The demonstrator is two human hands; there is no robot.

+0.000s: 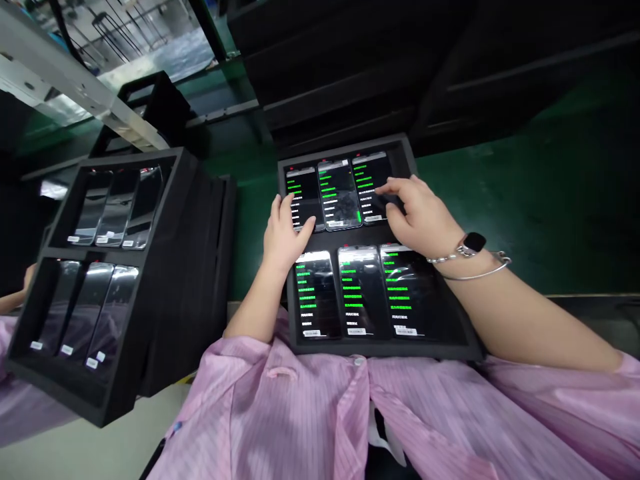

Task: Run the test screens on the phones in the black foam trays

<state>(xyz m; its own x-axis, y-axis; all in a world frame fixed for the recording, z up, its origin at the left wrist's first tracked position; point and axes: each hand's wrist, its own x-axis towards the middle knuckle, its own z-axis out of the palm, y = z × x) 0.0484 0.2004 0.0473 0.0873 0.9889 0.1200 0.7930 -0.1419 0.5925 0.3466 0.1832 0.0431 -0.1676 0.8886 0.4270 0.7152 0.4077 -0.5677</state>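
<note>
A black foam tray (365, 235) in front of me holds several smartphones in two rows, their lit screens listing green and white lines of text. My left hand (286, 233) rests with fingers spread over the far-left phone (306, 183), holding nothing. My right hand (420, 213) reaches over the far-right phone (367, 177), its index finger stretched to the screen and the thumb apart. Between them lies the far-middle phone (340, 193). The near row has a left phone (314, 293), a middle phone (357, 290) and a right phone (403, 290).
To the left, a stack of black trays (173, 267) has several dark-screened phones (117, 207) in its top tray. Another person's hand (30, 275) shows at the left edge. Black trays or boxes (340, 73) stand behind mine on the green work surface (500, 220).
</note>
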